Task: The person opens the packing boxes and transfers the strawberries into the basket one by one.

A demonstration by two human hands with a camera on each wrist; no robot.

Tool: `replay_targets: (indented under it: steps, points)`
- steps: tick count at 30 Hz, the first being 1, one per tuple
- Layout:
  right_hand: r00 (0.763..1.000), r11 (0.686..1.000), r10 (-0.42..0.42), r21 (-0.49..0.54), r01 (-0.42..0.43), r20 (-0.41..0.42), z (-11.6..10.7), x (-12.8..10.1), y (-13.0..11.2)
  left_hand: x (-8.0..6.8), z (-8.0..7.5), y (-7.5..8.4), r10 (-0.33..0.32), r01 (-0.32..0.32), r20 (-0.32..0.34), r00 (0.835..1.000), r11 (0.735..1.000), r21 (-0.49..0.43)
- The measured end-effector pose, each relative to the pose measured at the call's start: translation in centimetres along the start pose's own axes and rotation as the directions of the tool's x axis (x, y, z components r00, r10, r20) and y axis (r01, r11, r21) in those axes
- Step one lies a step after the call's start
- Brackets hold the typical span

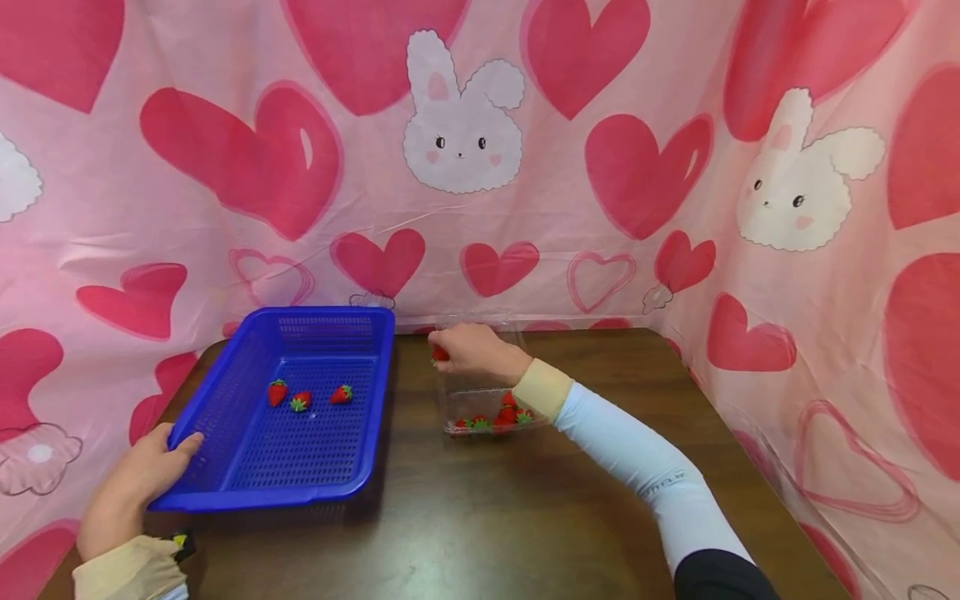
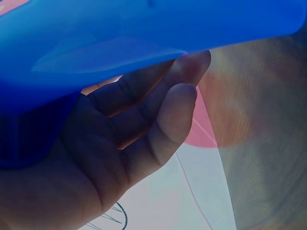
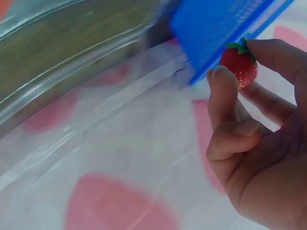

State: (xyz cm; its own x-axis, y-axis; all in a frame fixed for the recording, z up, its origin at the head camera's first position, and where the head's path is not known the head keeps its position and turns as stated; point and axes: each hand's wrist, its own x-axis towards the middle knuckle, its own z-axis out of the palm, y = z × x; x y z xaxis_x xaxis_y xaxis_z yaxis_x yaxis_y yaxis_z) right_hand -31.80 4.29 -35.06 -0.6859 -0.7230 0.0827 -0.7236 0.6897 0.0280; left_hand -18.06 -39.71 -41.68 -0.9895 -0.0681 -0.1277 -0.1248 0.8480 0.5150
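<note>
My right hand (image 1: pixel 480 348) pinches a strawberry (image 3: pixel 241 66) by its sides, above a clear plastic box (image 1: pixel 452 402). In the right wrist view its green leaves point up between thumb and fingers. Several more strawberries (image 1: pixel 504 415) lie in the box's near part. On the left, a blue plastic basket (image 1: pixel 300 498) holds 3 strawberries, one of them (image 1: pixel 342 394) lying off to the right. My left hand (image 1: pixel 146 468) grips the basket's left rim, thumb over the top. Its fingers (image 2: pixel 144 110) curl beneath the rim in the left wrist view.
Both containers stand on a dark wooden table (image 1: pixel 450 533), the box right of the basket. A pink cloth with hearts and rabbits (image 1: pixel 465 125) hangs behind and to the right. A small black and yellow object (image 1: pixel 182 545) shows beside my left wrist.
</note>
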Motion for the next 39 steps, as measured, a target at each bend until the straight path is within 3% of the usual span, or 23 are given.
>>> replay_targets:
  steps: [4, 8, 19, 24, 33, 39]
  points:
    - [0.999, 0.999, -0.05, -0.007, 0.049, -0.022, -0.4, 1.8, -2.3, 0.1, 0.3, -0.1, 0.002, -0.002, 0.007, 1.0, 1.0, 0.001]
    - [0.999, 0.999, -0.042, 0.002, 0.042, -0.029, -0.6, 3.3, -4.1, 0.1, 0.5, -0.2, -0.005, 0.005, 0.011, 1.0, 1.0, -0.004]
    - [0.998, 0.996, -0.058, 0.073, 0.06, -0.029, -0.4, 6.6, -7.1, 0.0, 0.6, 0.0, -0.03, 0.03, 0.012, 0.999, 0.999, -0.03]
    - [0.994, 0.985, -0.106, 0.137, 0.107, -0.015, 0.2, 7.5, -8.4, 0.0, 0.7, 0.1, -0.047, 0.048, 0.026, 0.999, 0.998, -0.042]
    - [0.984, 0.967, -0.175, 0.193, 0.164, 0.039, 2.3, 9.4, -11.7, 0.1, 0.3, -0.2, -0.002, 0.001, -0.022, 1.0, 1.0, -0.025]
    - [0.975, 0.97, -0.2, 0.162, 0.183, 0.1, 3.7, 10.6, -13.7, 0.0, 0.0, -0.2, 0.0, 0.0, -0.023, 1.0, 1.0, -0.008]
